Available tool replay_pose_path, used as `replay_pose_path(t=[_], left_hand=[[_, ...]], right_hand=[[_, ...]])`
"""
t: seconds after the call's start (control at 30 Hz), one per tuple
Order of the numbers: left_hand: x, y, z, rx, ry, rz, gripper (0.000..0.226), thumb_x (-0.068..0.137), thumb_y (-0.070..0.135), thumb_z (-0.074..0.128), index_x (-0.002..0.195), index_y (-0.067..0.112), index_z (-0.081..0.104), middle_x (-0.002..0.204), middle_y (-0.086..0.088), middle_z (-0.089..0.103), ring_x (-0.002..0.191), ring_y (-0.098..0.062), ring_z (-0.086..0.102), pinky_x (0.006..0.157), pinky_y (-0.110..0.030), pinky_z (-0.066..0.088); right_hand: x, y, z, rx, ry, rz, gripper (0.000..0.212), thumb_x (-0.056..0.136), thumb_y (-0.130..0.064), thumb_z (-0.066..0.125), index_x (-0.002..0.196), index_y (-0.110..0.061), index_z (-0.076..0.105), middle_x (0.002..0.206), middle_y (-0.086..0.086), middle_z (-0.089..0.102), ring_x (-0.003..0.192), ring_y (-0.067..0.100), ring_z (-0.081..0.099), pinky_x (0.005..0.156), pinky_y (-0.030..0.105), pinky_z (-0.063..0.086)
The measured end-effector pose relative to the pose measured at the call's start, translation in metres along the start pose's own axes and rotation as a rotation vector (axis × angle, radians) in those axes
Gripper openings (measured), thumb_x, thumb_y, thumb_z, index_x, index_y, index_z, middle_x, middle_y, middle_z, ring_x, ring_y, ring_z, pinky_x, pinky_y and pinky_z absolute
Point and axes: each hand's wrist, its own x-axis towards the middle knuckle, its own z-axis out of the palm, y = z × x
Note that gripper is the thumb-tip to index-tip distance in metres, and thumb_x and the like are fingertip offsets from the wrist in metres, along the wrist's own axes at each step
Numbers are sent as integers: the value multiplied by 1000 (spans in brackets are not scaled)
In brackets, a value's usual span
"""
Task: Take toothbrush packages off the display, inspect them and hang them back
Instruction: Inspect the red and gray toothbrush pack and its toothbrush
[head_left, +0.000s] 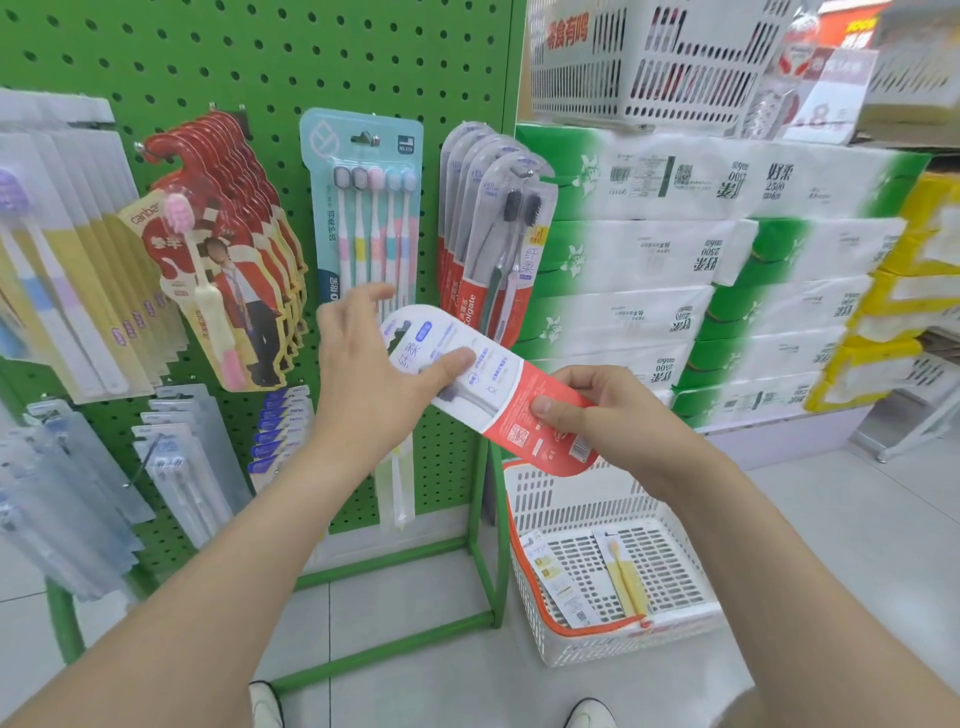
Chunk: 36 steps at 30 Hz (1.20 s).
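Note:
I hold a white and red toothbrush package (498, 384) with its back side up, tilted, in front of the green pegboard display (260, 62). My left hand (374, 364) grips its white upper end, thumb pressed on the card. My right hand (597, 410) pinches its red lower end. A row of matching Colgate packages (493, 228) hangs on a hook just above. Left of it hangs a teal five-brush pack (363, 208), then red packages (228, 249).
Pale packages (62, 260) hang at the far left, and more blue and clear ones (176, 467) lower down. A white basket (613, 561) with yellow toothbrush packs sits on the floor at the right. Stacked tissue packs (701, 270) fill the shelf beyond.

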Motion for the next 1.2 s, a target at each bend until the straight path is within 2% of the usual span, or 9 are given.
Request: replay_pose_path(t=[0.13, 0.23, 0.3, 0.43, 0.53, 0.8, 0.9, 1.0, 1.2], left_hand=[[-4, 5, 3, -311, -14, -195, 78, 73, 33, 99, 127, 28, 44, 120, 6, 57, 107, -20, 71, 75, -45, 66], [-5, 5, 7, -361, -49, -202, 59, 77, 28, 97, 115, 27, 53, 115, 5, 69, 92, -19, 78, 77, -53, 66], [-6, 6, 7, -408, -86, -211, 47, 79, 23, 96, 109, 23, 60, 115, 2, 74, 86, -21, 80, 78, -55, 66], [-8, 16, 1, -536, -198, -234, 53, 78, 7, 94, 118, 16, 61, 109, -1, 79, 87, -20, 81, 78, -49, 67], [-10, 22, -4, -517, -289, -237, 53, 78, 3, 93, 118, 16, 61, 110, 1, 79, 85, -21, 81, 73, -49, 68], [-10, 12, -3, -368, -509, -168, 21, 92, 14, 83, 112, 18, 76, 98, 0, 83, 90, -23, 81, 84, -52, 66], [-11, 14, -1, -393, -571, -165, 18, 100, 17, 74, 119, 19, 75, 101, 2, 83, 94, -19, 81, 82, -40, 66], [-13, 16, 1, -517, -571, -208, 19, 105, 17, 66, 122, 16, 74, 105, -1, 83, 98, -20, 80, 76, -29, 65], [-12, 18, 3, -630, -617, -292, 24, 107, 19, 62, 127, 14, 72, 111, -5, 82, 102, -23, 80, 78, -33, 67]], right_hand=[[-4, -4, 3, 2, -165, 27, 27, 91, -5, 81, 114, -3, 66, 98, 14, 82, 88, 29, 80, 76, 37, 63], [-8, -7, 14, -17, -278, 20, 41, 88, -3, 84, 123, -9, 63, 99, 16, 82, 92, 33, 80, 81, 43, 65], [-9, -7, 21, -51, -274, -6, 36, 93, -11, 82, 126, -14, 68, 97, 12, 82, 91, 30, 81, 80, 45, 66], [-5, -4, 21, -80, -164, -54, 27, 99, -19, 76, 125, -14, 72, 94, 9, 83, 87, 28, 81, 82, 52, 66], [-4, -2, 18, -87, -138, -67, 27, 100, -14, 74, 126, -15, 72, 94, 7, 83, 85, 26, 81, 75, 44, 67], [1, 2, 14, -41, -97, -57, 25, 108, -27, 61, 118, -8, 76, 98, 9, 82, 87, 28, 81, 75, 38, 66], [3, 0, 14, 67, -1, -123, 23, 106, -23, 65, 122, -8, 72, 99, 9, 83, 87, 27, 81, 70, 39, 65], [5, 0, 12, 113, 20, -159, 23, 106, -19, 64, 123, -6, 72, 101, 10, 82, 91, 29, 81, 76, 45, 67], [4, 0, 10, 134, 6, -154, 23, 107, -19, 63, 123, -5, 72, 102, 11, 82, 91, 29, 80, 78, 47, 67]])
